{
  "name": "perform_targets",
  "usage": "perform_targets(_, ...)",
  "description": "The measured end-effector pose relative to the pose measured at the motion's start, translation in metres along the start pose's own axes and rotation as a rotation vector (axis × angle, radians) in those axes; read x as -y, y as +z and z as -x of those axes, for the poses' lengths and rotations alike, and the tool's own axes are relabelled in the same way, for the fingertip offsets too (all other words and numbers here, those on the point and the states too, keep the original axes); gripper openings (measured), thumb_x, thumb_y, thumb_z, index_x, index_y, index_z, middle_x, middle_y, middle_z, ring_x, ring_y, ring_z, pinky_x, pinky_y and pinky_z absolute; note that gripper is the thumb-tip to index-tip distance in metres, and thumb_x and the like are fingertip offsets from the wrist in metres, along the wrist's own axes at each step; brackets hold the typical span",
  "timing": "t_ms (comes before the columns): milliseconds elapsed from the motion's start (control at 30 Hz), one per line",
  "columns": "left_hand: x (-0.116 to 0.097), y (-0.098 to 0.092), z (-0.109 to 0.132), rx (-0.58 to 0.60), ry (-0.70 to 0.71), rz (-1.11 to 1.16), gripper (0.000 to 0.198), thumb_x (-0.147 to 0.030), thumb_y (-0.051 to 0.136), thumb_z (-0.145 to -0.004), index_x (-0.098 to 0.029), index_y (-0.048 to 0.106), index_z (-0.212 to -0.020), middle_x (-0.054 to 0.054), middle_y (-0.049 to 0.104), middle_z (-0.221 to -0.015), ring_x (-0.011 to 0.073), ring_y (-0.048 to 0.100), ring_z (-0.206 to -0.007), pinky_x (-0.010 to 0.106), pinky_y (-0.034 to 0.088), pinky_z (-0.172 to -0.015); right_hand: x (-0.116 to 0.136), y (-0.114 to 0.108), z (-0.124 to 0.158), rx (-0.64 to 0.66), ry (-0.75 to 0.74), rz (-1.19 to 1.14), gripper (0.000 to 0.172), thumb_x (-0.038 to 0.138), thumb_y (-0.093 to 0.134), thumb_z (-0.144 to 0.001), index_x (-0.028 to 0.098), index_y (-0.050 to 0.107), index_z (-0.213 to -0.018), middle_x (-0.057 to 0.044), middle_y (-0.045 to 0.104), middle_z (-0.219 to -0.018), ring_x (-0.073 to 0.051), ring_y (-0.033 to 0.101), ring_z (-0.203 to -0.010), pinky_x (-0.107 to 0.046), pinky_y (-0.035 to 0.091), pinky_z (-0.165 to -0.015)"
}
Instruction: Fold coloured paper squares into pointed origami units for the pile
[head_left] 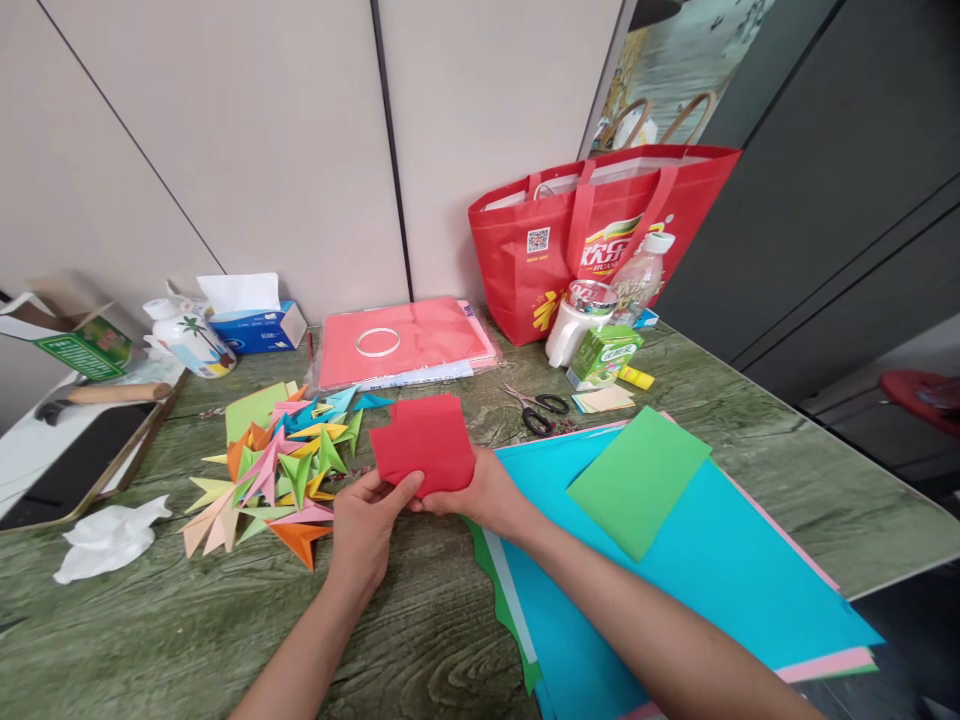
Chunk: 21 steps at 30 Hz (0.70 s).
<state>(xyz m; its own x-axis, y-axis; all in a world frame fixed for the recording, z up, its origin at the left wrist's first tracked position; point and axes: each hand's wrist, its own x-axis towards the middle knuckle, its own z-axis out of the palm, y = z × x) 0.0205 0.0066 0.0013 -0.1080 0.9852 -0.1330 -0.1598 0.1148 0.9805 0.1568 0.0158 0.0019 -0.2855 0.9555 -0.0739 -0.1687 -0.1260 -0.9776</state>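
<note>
A partly folded sheet of red paper (424,447) is held up over the table between both hands. My left hand (369,515) pinches its lower left edge, thumb on top. At the lower right corner, my right hand (480,492) grips the same paper, its fingers mostly hidden beneath. Just left of the hands lies a pile of folded paper pieces (289,465) in several colours. Under my right forearm is a stack of large coloured sheets (720,590), blue uppermost, with a green paper square (640,483) resting on it.
Black-handled scissors (538,410) lie beyond the sheets. Behind them stand a green box (606,355), a white mug (577,325), a clear bottle (643,275) and a red bag (540,255). On the left are a crumpled tissue (112,540), a hammer (105,395) and a tissue box (259,328).
</note>
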Motion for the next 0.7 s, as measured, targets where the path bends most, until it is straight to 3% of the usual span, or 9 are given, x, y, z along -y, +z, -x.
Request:
perform_targets(200, 0.0004, -0.0012, -0.0001, -0.004, 0.007, -0.016, 0.016, -0.023, 0.072, -0.055, -0.013, 0.067, -0.066, 0.000, 0.061, -0.050, 0.0102, 0.050, -0.045, 0.022, 0.042, -0.049, -0.0009, 0.0000, 0.0004, 0.006, -0.008, 0.029, 0.033, 0.020, 0.070, -0.053, 0.014, 0.061, -0.083, 0.000, 0.062, -0.068, -0.012, 0.053, -0.059, -0.023, 0.044, -0.054)
perform_targets(433, -0.0022, -0.0004, 0.0004, -0.034, -0.005, -0.007, 0.020, -0.023, 0.075, -0.051, -0.015, 0.069, -0.068, 0.001, 0.066, -0.061, 0.0090, 0.050, -0.045, 0.022, 0.043, -0.047, -0.0033, -0.0022, 0.0000, -0.014, -0.065, 0.063, 0.039, 0.023, 0.071, -0.053, 0.014, 0.062, -0.089, -0.004, 0.065, -0.086, -0.017, 0.058, -0.077, -0.028, 0.046, -0.069)
perform_targets(700, -0.0028, -0.0008, -0.0007, 0.003, -0.013, -0.003, 0.023, -0.024, 0.075, -0.052, -0.013, 0.069, -0.071, 0.002, 0.065, -0.062, 0.0081, 0.048, -0.045, 0.020, 0.042, -0.045, -0.0017, 0.0007, 0.0018, -0.004, -0.015, 0.025, 0.028, 0.028, 0.070, -0.055, 0.014, 0.061, -0.077, 0.000, 0.060, -0.064, -0.011, 0.050, -0.054, -0.023, 0.042, -0.052)
